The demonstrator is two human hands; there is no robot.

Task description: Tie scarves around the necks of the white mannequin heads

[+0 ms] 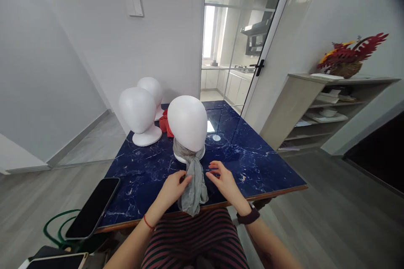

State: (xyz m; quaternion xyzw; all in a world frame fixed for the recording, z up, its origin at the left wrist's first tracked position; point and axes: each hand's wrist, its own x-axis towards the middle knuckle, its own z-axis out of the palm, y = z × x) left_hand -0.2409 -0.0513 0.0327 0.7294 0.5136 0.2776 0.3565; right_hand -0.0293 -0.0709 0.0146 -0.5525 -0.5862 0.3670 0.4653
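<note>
A white foam mannequin head (187,122) stands on the dark blue marble table (252,164) in front of me. A grey scarf (194,176) is tied round its neck, and its tails hang down to the table's near edge. My left hand (173,187) pinches the scarf's left edge just below the knot. My right hand (222,178) hovers just right of the scarf with its fingers spread, holding nothing.
Two more white mannequin heads (139,113) stand at the back left, with a red cloth (164,124) behind the nearest one. A black phone (93,207) lies on the table's left corner. A shelf unit (318,109) with a flower basket stands to the right.
</note>
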